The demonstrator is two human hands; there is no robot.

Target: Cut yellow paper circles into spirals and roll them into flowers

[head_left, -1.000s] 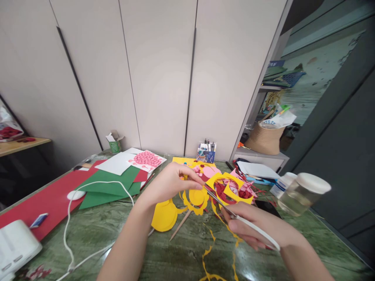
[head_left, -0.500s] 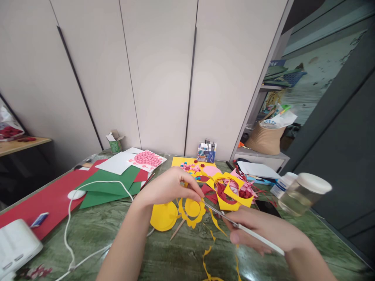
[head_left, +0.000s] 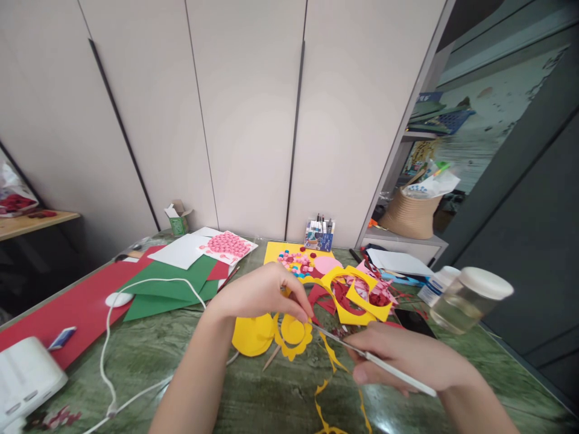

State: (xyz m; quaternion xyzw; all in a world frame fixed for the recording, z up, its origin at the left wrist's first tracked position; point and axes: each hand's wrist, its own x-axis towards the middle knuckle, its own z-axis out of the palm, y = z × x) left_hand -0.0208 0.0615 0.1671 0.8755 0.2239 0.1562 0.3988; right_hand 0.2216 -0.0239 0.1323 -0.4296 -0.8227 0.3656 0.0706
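With fingertips pinched together, my left hand (head_left: 271, 295) holds the upper edge of a yellow scalloped paper ring (head_left: 290, 354). A round yellow piece (head_left: 293, 330) shows within the ring's opening. My right hand (head_left: 393, 358) is closed around a long thin white-handled tool (head_left: 400, 377) with a metal front; its exact kind is unclear. The tool's tip points left, close to my left fingertips and the ring's edge. Beside the ring lies a yellow paper disc (head_left: 253, 336), with a thin pointed stick (head_left: 271, 358) below it. Curly yellow paper strips (head_left: 320, 401) trail below the tool.
Yellow cut-out frames (head_left: 350, 313) and red and pink scraps lie beyond my right hand. A phone (head_left: 414, 322) and lidded jar (head_left: 461, 307) stand right. Green sheets (head_left: 172, 292), red paper (head_left: 85, 319) and a white cable (head_left: 105, 361) are left.
The yellow scalloped ring has shifted slightly left and down, tilting in my left fingertips. My right hand and the white-handled tool have barely moved.
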